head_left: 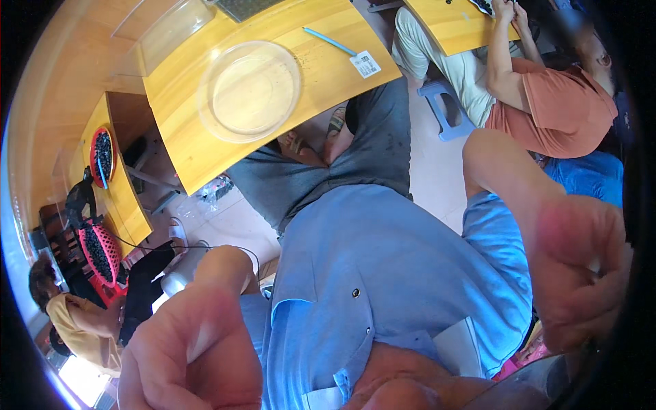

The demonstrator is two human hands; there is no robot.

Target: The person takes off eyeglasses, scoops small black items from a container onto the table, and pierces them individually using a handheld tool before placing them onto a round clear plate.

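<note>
Both of my hands are raised close to the camera, off the table. At the lower left, my left hand (195, 348) is closed with its fingers curled, and the lower edge of the picture cuts off its fingertips. My right hand (581, 266), at the right edge, is also closed with curled fingers. What either hand grips, if anything, is hidden. In front of me, a shallow round clear plastic dish (249, 92) lies on the yellow wooden table (184, 147). To its right are a thin light-blue stick (329, 41) and a small white printed label (365, 64).
A clear plastic bin (167, 27) and a dark tray (242, 7) stand at the table's far side. On the left, a person in yellow (85, 321) sits near baskets of dark pieces (101, 253). A co-worker in an orange shirt (560, 102) works at another table, beside a blue stool (447, 113).
</note>
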